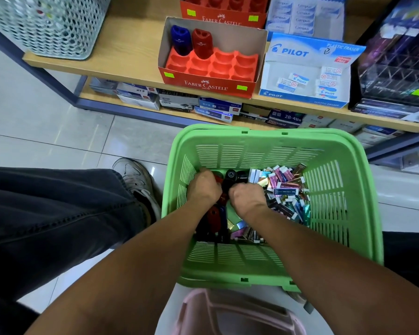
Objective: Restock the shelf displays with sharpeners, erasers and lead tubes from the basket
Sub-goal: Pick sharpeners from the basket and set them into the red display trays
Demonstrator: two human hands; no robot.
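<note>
Wooden shelf (131,61) ahead carries a red sharpener display box (209,84) holding one blue (180,41) and one red sharpener (202,43), beside an eraser box (305,99). Green basket (363,189) sits on the floor below, stocked with sharpeners and foil-wrapped erasers (286,187). My left hand (203,187) and right hand (248,197) are both down among the sharpeners, fingers curled; what either holds I cannot tell.

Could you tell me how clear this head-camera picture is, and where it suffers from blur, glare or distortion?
Head view: the green basket and both forearms are sharp; the shelf edge bows from wide-angle distortion; the dark display rack at far right is smeared and blurred; the floor tiles show soft glare; the light is even, the shadows faint.
</note>
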